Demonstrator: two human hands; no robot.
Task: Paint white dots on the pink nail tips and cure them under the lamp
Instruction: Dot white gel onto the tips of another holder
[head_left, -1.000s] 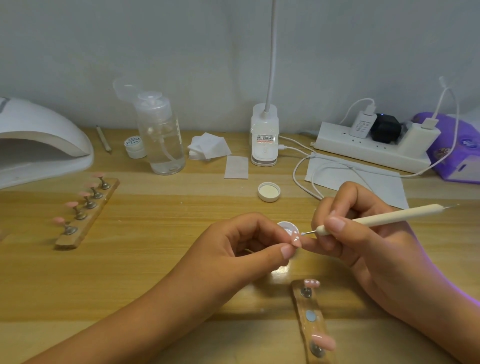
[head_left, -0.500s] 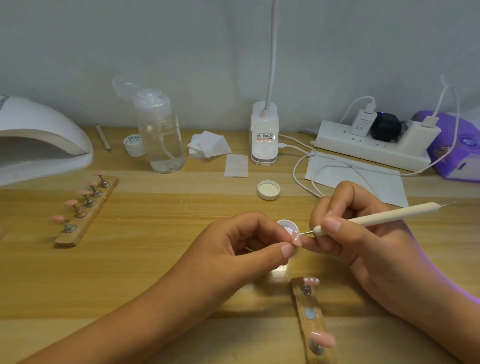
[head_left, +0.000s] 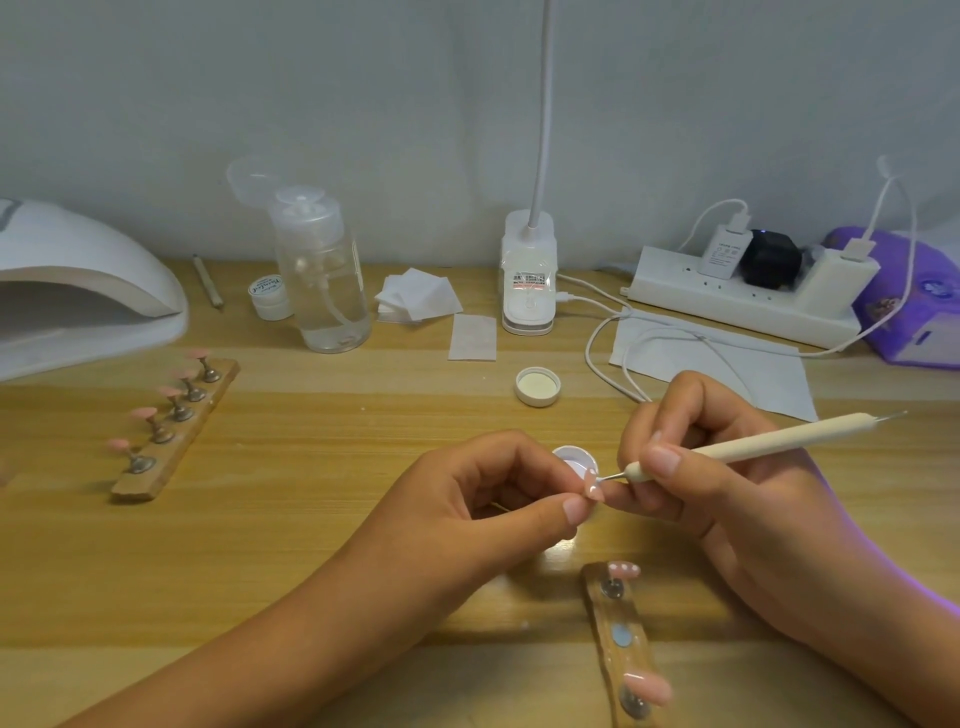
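Note:
My left hand (head_left: 488, 499) pinches a pink nail tip (head_left: 593, 486) between thumb and fingers at the table's middle. My right hand (head_left: 711, 483) holds a cream dotting pen (head_left: 769, 439) like a pencil; its metal point touches the tip. Just behind sits a small open pot of white paint (head_left: 574, 460). A wooden holder (head_left: 621, 649) near the front edge carries two pink tips, one with white dots (head_left: 623, 569). Another wooden holder (head_left: 176, 431) at the left bears several pink tips. The white curing lamp (head_left: 78, 280) stands at the far left.
A clear pump bottle (head_left: 322, 280), small jar (head_left: 270, 296), cotton pads (head_left: 415, 299), white lid (head_left: 537, 385), desk lamp base (head_left: 529, 275), power strip (head_left: 743, 296) with cables, paper sheet (head_left: 727, 364) and purple tissue pack (head_left: 914, 301) line the back of the wooden table (head_left: 285, 519).
The pen point has shifted slightly along the pinched nail tip; both hands stay nearly where they were.

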